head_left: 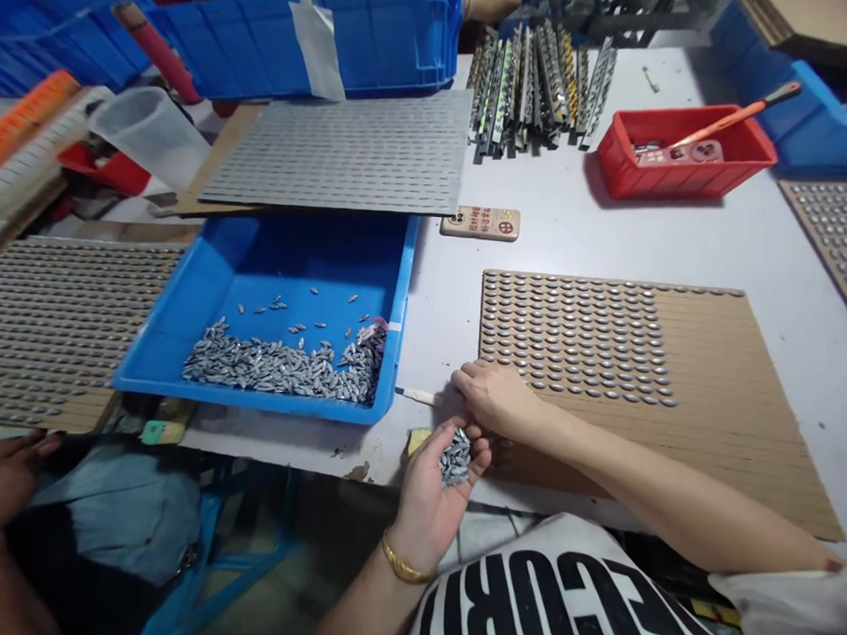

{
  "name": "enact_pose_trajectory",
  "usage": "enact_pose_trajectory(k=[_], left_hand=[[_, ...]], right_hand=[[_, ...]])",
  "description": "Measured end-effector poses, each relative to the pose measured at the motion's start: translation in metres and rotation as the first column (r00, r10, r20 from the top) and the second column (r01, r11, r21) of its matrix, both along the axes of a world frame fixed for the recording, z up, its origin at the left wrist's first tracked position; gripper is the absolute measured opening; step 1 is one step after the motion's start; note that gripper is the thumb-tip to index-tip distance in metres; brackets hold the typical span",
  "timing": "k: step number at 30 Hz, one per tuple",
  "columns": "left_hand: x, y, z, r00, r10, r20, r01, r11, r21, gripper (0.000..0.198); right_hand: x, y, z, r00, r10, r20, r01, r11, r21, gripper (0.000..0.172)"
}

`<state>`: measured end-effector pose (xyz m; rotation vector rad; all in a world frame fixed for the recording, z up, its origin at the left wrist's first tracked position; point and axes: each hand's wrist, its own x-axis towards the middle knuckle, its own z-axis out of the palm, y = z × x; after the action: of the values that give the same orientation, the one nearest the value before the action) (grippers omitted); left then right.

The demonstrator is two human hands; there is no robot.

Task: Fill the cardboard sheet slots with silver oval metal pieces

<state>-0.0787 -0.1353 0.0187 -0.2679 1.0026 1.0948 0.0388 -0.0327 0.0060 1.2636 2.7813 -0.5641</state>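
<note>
Holding small grey pieces, the cupped left hand sits at lower centre of the frame. Just above, the right hand is curled, fingertips partly hidden; I cannot tell its grip.

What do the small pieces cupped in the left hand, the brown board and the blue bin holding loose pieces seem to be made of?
Small pieces: possibly metal or metal-coated plastic; grey with a soft sheen and bright glints.
Brown board: likely cardboard or fibreboard; dull tan face without gloss.
Blue bin: probably moulded plastic; smooth, even colour and rounded rim.
</note>
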Motion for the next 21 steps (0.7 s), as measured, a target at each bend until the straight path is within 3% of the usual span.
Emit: enact_pose_trajectory(k=[3, 6, 9, 11, 13, 15, 21], left_hand=[[0.003, 0.000, -0.005, 1.000, -0.008, -0.022, 0.008, 1.000, 0.013, 0.024], [0.009, 0.003, -0.005, 0.999, -0.041, -0.018, 0.041, 0.999, 0.023, 0.025], [0.018, 0.007, -0.003, 0.996, -0.094, -0.005, 0.094, 0.994, 0.048, 0.024], [0.025, 0.009, -0.003, 0.991, -0.133, -0.004, 0.133, 0.989, 0.058, 0.025], [0.032, 0.011, -0.002, 0.984, -0.176, -0.001, 0.176, 0.982, 0.069, 0.025], [0.038, 0.012, -0.001, 0.976, -0.219, 0.002, 0.219, 0.973, 0.072, 0.024], [0.048, 0.015, 0.003, 0.954, -0.299, -0.004, 0.297, 0.950, 0.099, 0.019]], right_hand=[[0.025, -0.003, 0.003, 0.960, -0.101, -0.263, 0.063, 0.987, -0.148, 0.031], [0.066, -0.012, 0.002, 0.869, -0.224, -0.441, 0.111, 0.957, -0.267, 0.025], [0.103, -0.030, -0.010, 0.697, -0.526, -0.487, 0.297, 0.830, -0.472, 0.016], [0.116, -0.042, -0.019, 0.586, -0.649, -0.485, 0.381, 0.750, -0.541, 0.016], [0.118, -0.050, -0.027, 0.552, -0.678, -0.486, 0.470, 0.734, -0.490, 0.016], [0.113, -0.054, -0.031, 0.571, -0.650, -0.502, 0.530, 0.759, -0.378, 0.015], [0.103, -0.049, -0.037, 0.684, -0.521, -0.510, 0.521, 0.839, -0.158, 0.013]])
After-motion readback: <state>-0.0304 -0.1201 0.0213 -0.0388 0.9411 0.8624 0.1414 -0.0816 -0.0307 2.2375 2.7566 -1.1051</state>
